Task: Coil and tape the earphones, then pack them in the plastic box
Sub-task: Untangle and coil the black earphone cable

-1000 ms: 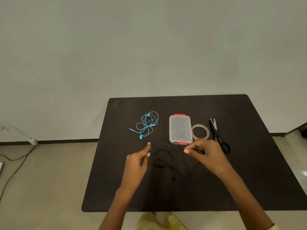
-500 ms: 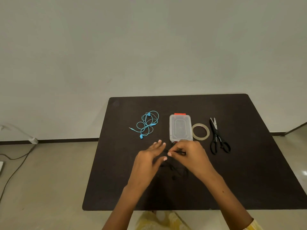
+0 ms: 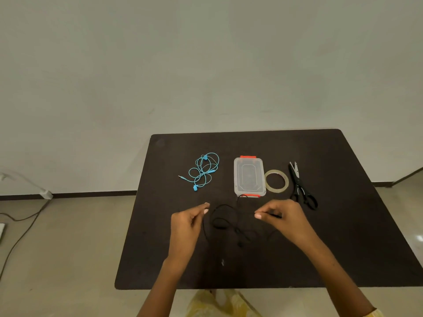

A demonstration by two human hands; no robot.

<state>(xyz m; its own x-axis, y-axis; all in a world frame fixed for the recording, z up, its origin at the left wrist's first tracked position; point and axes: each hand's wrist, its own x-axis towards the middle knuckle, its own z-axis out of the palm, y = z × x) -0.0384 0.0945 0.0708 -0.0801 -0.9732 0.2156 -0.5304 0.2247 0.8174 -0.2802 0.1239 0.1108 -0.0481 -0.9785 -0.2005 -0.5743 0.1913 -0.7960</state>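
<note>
Dark rectangular tabletop (image 3: 343,225) before a pale wall. Risk: the thin black earphone cable (image 3: 223,221), barely visible against the surface, may knot or slip loose if drawn apart unevenly. It lies looped between both hands, near the closed clear plastic box with orange latches (image 3: 249,177). Left hand (image 3: 186,227) and right hand (image 3: 286,217) each pinch a strand with curled fingertips.

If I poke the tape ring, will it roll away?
Probably not. The tape ring lies flat on the table, so a poke would likely just slide it. It looks thin and hollow, so probably light. It sits close beside the box, which may stop it going that way.
</note>
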